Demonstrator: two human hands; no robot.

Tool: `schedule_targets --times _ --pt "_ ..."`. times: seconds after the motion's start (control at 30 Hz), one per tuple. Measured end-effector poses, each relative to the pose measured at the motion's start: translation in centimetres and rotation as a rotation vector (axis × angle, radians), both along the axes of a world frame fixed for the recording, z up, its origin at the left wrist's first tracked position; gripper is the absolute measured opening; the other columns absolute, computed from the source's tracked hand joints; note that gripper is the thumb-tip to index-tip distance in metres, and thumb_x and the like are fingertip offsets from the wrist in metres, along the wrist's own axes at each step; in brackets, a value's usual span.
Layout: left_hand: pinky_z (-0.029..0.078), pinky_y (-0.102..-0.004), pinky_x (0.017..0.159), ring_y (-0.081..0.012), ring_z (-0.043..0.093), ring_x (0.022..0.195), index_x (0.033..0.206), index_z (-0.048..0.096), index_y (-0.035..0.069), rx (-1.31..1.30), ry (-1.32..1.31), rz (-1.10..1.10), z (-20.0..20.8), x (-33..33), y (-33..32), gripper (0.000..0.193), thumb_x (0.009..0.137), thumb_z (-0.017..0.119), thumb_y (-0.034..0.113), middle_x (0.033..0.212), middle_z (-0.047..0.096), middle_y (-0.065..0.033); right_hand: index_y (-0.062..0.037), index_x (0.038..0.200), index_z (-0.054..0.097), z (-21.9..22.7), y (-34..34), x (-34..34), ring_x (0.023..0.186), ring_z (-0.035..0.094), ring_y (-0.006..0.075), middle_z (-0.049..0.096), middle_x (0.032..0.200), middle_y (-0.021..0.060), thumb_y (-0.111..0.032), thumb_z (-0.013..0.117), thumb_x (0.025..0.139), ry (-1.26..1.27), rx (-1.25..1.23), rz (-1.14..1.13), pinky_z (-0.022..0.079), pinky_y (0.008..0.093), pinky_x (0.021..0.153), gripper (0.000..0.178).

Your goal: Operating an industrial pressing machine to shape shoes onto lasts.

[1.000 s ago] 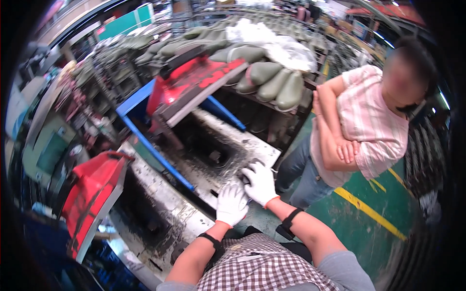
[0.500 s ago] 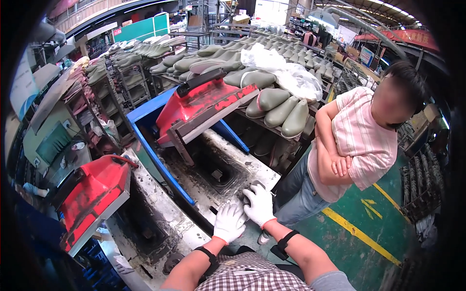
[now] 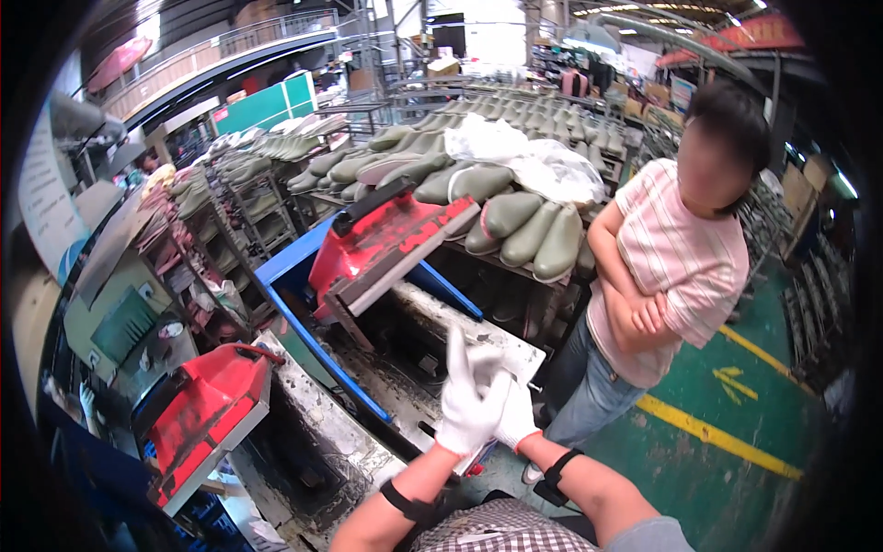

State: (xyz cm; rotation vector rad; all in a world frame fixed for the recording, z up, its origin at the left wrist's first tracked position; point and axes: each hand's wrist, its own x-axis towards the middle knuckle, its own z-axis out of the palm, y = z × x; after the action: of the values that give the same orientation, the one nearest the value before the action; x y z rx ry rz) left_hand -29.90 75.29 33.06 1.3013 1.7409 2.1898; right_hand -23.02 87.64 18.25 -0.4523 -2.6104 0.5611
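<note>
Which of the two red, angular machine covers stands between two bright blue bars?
The upper red angular cover, flanked by bright blue bars, beyond the white-gloved left hand; the lower-left red cover has no such pair.

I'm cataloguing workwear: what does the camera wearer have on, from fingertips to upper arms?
The left glove and right glove are white, the right with an orange cuff edge. A black strap circles the left forearm; another, with a dark blocky attachment, circles the right forearm. The right sleeve is grey.
</note>
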Motion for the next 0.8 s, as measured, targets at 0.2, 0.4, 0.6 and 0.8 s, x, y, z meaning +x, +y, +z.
schedule_targets --times 0.2,0.4,0.6,0.8 --pt "0.05 -0.0246 0.063 -0.0152 0.065 0.077 0.166 0.019 0.0 0.371 -0.39 -0.068 21.8 -6.5 2.7 0.082 0.1 0.065 0.013 0.106 0.069 -0.0102 -0.0124 0.117 0.075 1.2 0.3 0.7 0.123 0.06 0.0376 0.066 0.123 0.0152 -0.017 0.072 0.072 0.082 0.125 0.002 0.05 0.0524 0.101 0.046" --pt "0.043 -0.0236 0.054 -0.0112 0.06 0.069 0.116 0.056 0.011 0.375 -0.475 0.114 24.8 -14.8 1.6 0.022 0.101 0.07 0.019 0.098 0.069 -0.0075 -0.0105 0.116 0.075 1.5 -1.3 -0.4 0.119 0.062 0.0357 0.067 0.12 0.0136 -0.016 0.071 0.073 0.134 0.125 0.026 0.051 0.0505 0.097 0.043" --pt "0.047 -0.0214 0.06 -0.0076 0.058 0.071 0.164 0.034 0.0 0.218 -0.199 -0.155 16.4 -4.9 2.1 0.068 0.103 0.064 0.01 0.089 0.063 -0.004 -0.0106 0.117 0.075 1.2 0.6 1.2 0.118 0.063 0.0358 0.068 0.12 0.0139 -0.015 0.072 0.073 0.082 0.118 -0.008 0.052 0.0506 0.096 0.044" --pt "0.056 -0.0266 0.089 -0.0108 0.065 0.099 0.141 0.061 0.002 -0.149 -0.341 -0.153 -5.6 -0.7 -1.2 0.039 0.102 0.067 0.001 0.114 0.068 -0.005 -0.0122 0.121 0.074 0.9 -0.4 -0.3 0.126 0.061 0.0367 0.067 0.129 0.0153 -0.018 0.073 0.074 0.085 0.078 0.01 0.051 0.0495 0.103 0.047"
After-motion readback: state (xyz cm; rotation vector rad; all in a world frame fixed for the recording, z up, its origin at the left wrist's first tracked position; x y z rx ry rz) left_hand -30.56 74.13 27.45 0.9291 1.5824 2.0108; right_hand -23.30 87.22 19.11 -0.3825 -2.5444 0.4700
